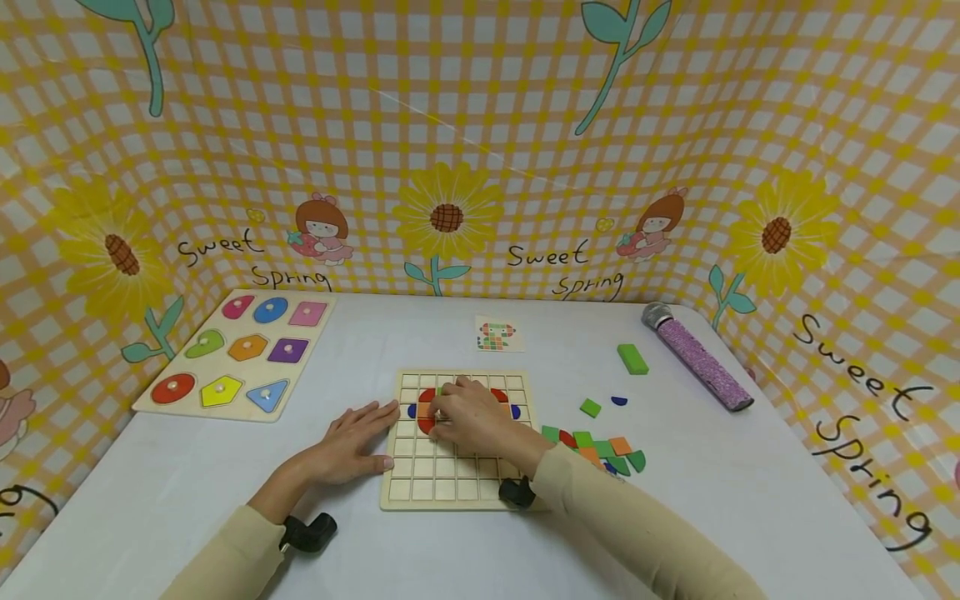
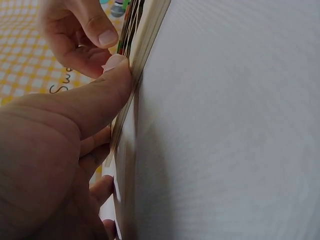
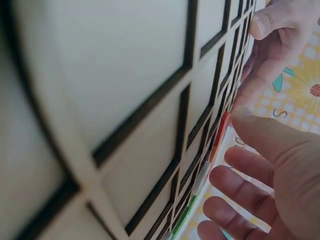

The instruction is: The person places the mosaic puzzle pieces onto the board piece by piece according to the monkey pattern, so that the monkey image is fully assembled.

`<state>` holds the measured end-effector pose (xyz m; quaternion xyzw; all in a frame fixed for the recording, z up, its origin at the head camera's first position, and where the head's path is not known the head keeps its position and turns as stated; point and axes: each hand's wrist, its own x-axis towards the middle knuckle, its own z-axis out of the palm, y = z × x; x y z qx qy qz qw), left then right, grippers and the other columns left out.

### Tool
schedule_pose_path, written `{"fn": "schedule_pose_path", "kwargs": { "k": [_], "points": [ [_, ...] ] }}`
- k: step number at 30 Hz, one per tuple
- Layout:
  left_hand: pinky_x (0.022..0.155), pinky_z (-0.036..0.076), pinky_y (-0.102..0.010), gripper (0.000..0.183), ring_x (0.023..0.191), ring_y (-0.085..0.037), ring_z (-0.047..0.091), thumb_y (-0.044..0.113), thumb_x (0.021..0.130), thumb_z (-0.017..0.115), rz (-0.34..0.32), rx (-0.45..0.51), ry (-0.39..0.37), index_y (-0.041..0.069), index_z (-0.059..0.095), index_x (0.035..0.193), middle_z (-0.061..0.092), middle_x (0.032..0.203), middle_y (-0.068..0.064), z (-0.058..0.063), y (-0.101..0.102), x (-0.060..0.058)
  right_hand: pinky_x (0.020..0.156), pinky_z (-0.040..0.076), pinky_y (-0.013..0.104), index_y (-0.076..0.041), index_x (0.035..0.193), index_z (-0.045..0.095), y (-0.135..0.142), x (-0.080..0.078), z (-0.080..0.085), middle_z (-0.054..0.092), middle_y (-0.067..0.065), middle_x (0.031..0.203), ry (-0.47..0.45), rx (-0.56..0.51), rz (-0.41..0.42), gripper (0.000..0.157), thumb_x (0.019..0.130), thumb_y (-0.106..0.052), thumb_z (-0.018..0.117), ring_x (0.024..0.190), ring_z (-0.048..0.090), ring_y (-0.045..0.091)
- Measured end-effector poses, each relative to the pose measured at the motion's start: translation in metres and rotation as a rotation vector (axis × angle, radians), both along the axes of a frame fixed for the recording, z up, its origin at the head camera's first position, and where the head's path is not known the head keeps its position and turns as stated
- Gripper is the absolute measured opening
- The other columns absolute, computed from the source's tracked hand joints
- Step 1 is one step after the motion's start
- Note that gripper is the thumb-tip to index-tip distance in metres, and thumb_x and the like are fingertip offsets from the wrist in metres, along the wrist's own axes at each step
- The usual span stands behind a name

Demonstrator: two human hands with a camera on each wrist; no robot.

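Note:
A light wooden grid board (image 1: 422, 492) lies on the white table. Red quarter-round pieces (image 1: 426, 427), orange pieces and a blue half-round piece (image 1: 412, 411) sit in its upper cells. My right hand (image 1: 480, 421) is over the board's upper middle, partly covering the pieces. In the right wrist view its thumb (image 3: 260, 132) reaches a red piece (image 3: 221, 129), and its other fingers are loosely bent and spread. At the board's left edge, my left hand (image 1: 347, 446) rests with fingers extended. Its thumb (image 2: 107, 87) touches the board's edge (image 2: 145, 47) in the left wrist view.
Several loose coloured pieces (image 1: 583, 438) lie right of the board, under and beside the right forearm. A pattern card (image 1: 498, 333) lies behind it. Farther right are a green block (image 1: 632, 359) and a glittery microphone (image 1: 701, 358). A shape puzzle (image 1: 247, 371) lies at left.

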<state>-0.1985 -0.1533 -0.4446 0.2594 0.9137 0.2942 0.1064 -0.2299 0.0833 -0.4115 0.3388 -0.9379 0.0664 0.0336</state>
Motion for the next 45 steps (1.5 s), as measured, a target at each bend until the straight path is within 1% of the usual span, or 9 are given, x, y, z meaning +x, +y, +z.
{"fn": "schedule_pose_path", "kwargs": {
  "k": [8, 15, 20, 24, 29, 33, 39, 42, 45],
  "points": [
    [0.113, 0.003, -0.065, 0.073, 0.146, -0.038, 0.013, 0.036, 0.088, 0.064, 0.003, -0.002, -0.013, 0.01, 0.03, 0.148, 0.024, 0.157, -0.009, -0.002, 0.0, 0.0, 0.07, 0.04, 0.024, -0.02, 0.101, 0.072, 0.003, 0.003, 0.0, 0.066, -0.004, 0.093, 0.039, -0.003, 0.001, 0.023, 0.083, -0.035, 0.071, 0.082, 0.047, 0.013],
    [0.113, 0.003, -0.065, 0.073, 0.145, -0.039, 0.013, 0.033, 0.088, 0.064, 0.005, 0.007, -0.006, 0.008, 0.031, 0.148, 0.024, 0.157, -0.01, -0.001, 0.0, 0.0, 0.07, 0.037, 0.025, -0.016, 0.103, 0.073, 0.018, 0.008, 0.009, 0.065, -0.002, 0.094, 0.044, -0.095, -0.021, 0.027, 0.081, -0.033, 0.073, 0.08, 0.044, 0.012],
    [0.114, 0.002, -0.065, 0.073, 0.145, -0.039, 0.013, 0.032, 0.087, 0.065, 0.016, 0.008, -0.013, 0.008, 0.031, 0.147, 0.025, 0.157, -0.01, 0.001, 0.001, 0.001, 0.071, 0.039, 0.028, -0.015, 0.101, 0.073, 0.049, 0.01, 0.013, 0.065, -0.001, 0.095, 0.071, -0.148, -0.044, 0.028, 0.079, -0.032, 0.075, 0.082, 0.046, 0.014],
    [0.114, 0.001, -0.064, 0.073, 0.145, -0.039, 0.013, 0.032, 0.087, 0.065, 0.02, 0.01, -0.019, 0.008, 0.031, 0.148, 0.025, 0.157, -0.01, 0.002, 0.002, 0.001, 0.073, 0.039, 0.03, -0.014, 0.101, 0.073, 0.078, 0.012, 0.015, 0.064, 0.0, 0.097, 0.063, -0.153, -0.079, 0.029, 0.078, -0.031, 0.076, 0.086, 0.048, 0.016],
    [0.114, 0.002, -0.064, 0.074, 0.145, -0.039, 0.013, 0.033, 0.087, 0.065, 0.02, 0.008, -0.02, 0.008, 0.031, 0.148, 0.024, 0.157, -0.01, 0.001, 0.002, 0.0, 0.074, 0.037, 0.031, -0.014, 0.102, 0.072, 0.116, 0.013, 0.014, 0.064, 0.0, 0.098, 0.055, -0.145, -0.157, 0.029, 0.079, -0.031, 0.076, 0.086, 0.045, 0.016],
    [0.114, 0.002, -0.064, 0.074, 0.146, -0.038, 0.012, 0.033, 0.087, 0.065, 0.02, 0.007, -0.023, 0.009, 0.031, 0.148, 0.024, 0.157, -0.01, 0.001, 0.002, 0.001, 0.074, 0.039, 0.033, -0.011, 0.105, 0.071, 0.149, 0.012, 0.012, 0.064, 0.003, 0.1, 0.061, -0.143, -0.231, 0.032, 0.08, -0.029, 0.075, 0.088, 0.047, 0.019],
    [0.113, 0.001, -0.065, 0.074, 0.146, -0.038, 0.012, 0.034, 0.087, 0.065, 0.023, 0.011, -0.032, 0.01, 0.03, 0.148, 0.023, 0.158, -0.009, 0.002, 0.002, 0.002, 0.077, 0.043, 0.042, -0.007, 0.107, 0.07, 0.19, 0.006, 0.006, 0.064, 0.009, 0.101, 0.019, -0.106, -0.367, 0.035, 0.079, -0.028, 0.075, 0.092, 0.049, 0.026],
    [0.113, 0.001, -0.065, 0.074, 0.146, -0.038, 0.012, 0.034, 0.087, 0.065, 0.024, 0.011, -0.03, 0.01, 0.03, 0.148, 0.023, 0.158, -0.009, 0.002, 0.002, 0.001, 0.078, 0.043, 0.047, -0.007, 0.107, 0.07, 0.203, 0.003, 0.003, 0.064, 0.012, 0.103, -0.021, -0.085, -0.4, 0.035, 0.079, -0.028, 0.075, 0.094, 0.049, 0.03],
    [0.114, 0.001, -0.064, 0.074, 0.146, -0.038, 0.011, 0.034, 0.087, 0.065, 0.025, 0.008, -0.03, 0.01, 0.03, 0.148, 0.023, 0.158, -0.009, 0.001, 0.001, 0.001, 0.078, 0.043, 0.049, -0.007, 0.107, 0.07, 0.21, 0.0, -0.001, 0.064, 0.015, 0.105, -0.043, -0.069, -0.412, 0.035, 0.08, -0.029, 0.074, 0.096, 0.05, 0.033]
  ]
}}
